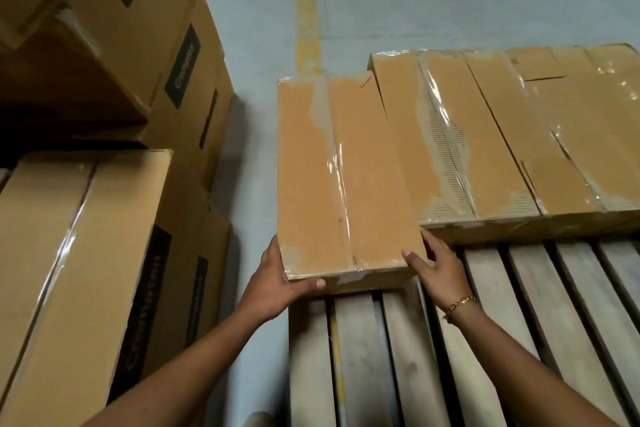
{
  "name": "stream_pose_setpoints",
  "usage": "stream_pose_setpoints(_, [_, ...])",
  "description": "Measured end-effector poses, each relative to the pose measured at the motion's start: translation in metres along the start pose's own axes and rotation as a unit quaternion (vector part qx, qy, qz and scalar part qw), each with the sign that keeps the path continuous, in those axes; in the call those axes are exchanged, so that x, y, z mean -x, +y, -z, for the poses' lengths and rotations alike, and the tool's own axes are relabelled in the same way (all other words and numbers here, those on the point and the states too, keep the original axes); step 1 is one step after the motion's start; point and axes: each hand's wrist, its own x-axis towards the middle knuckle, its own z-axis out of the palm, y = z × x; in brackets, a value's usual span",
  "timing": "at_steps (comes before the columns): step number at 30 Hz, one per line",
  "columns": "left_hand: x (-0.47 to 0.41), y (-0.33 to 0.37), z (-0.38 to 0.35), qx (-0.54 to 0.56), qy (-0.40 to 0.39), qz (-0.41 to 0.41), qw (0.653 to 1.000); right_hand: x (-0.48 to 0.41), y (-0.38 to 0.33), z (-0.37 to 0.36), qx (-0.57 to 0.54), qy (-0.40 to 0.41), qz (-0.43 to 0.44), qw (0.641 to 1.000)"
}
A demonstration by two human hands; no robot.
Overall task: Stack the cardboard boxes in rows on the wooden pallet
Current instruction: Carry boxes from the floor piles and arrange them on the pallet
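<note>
**Box Position at Left End of Pallet**

My left hand (277, 282) grips the near left corner of the taped cardboard box (346, 177), thumb on its front face. My right hand (434, 265) clasps the near right corner, thumb on top. The box sits over the left end of the wooden pallet (519, 322), just beside the row of boxes (502, 135). I cannot tell whether it rests on the slats. A stack of boxes (86, 253) stands to my left.

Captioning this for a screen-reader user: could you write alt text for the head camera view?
A left hand and a right hand hold the near end of a long brown tape-sealed cardboard box over the slatted wooden pallet, beside a row of similar taped boxes already on it. More stacked cardboard boxes stand at left.
</note>
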Motion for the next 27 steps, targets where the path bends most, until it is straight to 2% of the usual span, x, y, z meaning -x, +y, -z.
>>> stream_pose_setpoints(2, [-0.012, -0.009, -0.004, -0.025, -0.006, -0.005, 1.000, -0.010, 0.005, -0.006, 0.107, 0.002, 0.019, 0.994])
stream_pose_setpoints(4, [-0.020, -0.019, -0.007, -0.048, -0.012, -0.010, 0.999, -0.015, 0.010, -0.011, 0.240, 0.026, 0.048, 0.969])
stream_pose_setpoints(6, [-0.024, -0.027, -0.009, -0.052, -0.028, -0.022, 0.998, -0.016, 0.015, -0.012, 0.301, 0.069, 0.072, 0.948])
stream_pose_setpoints(9, [-0.029, -0.030, -0.007, -0.053, -0.054, -0.026, 0.997, -0.019, 0.013, -0.005, 0.303, 0.110, 0.111, 0.940])
stream_pose_setpoints(13, [-0.032, -0.026, 0.001, -0.107, -0.114, -0.014, 0.988, -0.027, 0.017, 0.007, 0.372, 0.020, 0.129, 0.919])
stream_pose_setpoints(16, [-0.034, -0.027, 0.003, -0.188, -0.124, 0.009, 0.974, -0.033, 0.026, 0.005, 0.458, -0.029, 0.143, 0.877])
stream_pose_setpoints(23, [-0.048, -0.023, 0.003, -0.200, -0.088, 0.006, 0.976, -0.047, 0.006, 0.007, 0.476, 0.000, 0.138, 0.868])
stream_pose_setpoints(27, [-0.062, -0.022, 0.009, -0.174, -0.074, -0.012, 0.982, -0.054, -0.010, 0.005, 0.497, 0.043, 0.166, 0.851])
